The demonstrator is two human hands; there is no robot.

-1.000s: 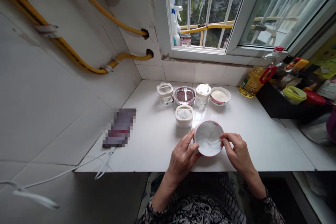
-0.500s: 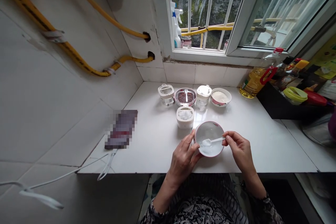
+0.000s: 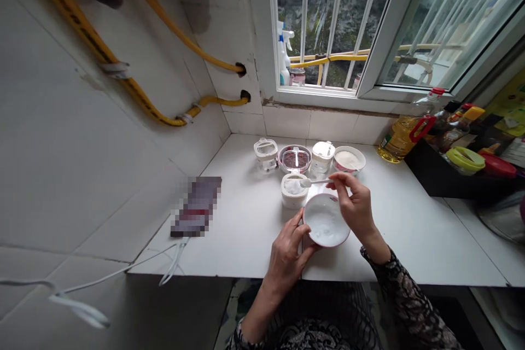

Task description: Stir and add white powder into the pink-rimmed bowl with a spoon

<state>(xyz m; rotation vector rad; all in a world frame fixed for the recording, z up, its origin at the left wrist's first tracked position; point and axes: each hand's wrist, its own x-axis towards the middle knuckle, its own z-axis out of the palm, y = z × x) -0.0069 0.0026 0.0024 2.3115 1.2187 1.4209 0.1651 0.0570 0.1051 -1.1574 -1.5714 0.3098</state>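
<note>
Left hand (image 3: 289, 254) curled low, right hand (image 3: 355, 202) pinching high

A red-handled plastic bottle of yellow cooking oil (image 3: 400, 139) stands at two o'clock; yellow gas hoses (image 3: 135, 87) cross the white tiled wall (image 3: 82, 175) at ten.

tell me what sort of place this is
Most likely a home kitchen: yellow gas pipes run along the tiled wall, a bottle of cooking oil stands by the window, and small condiment pots sit on the white counter.
</note>
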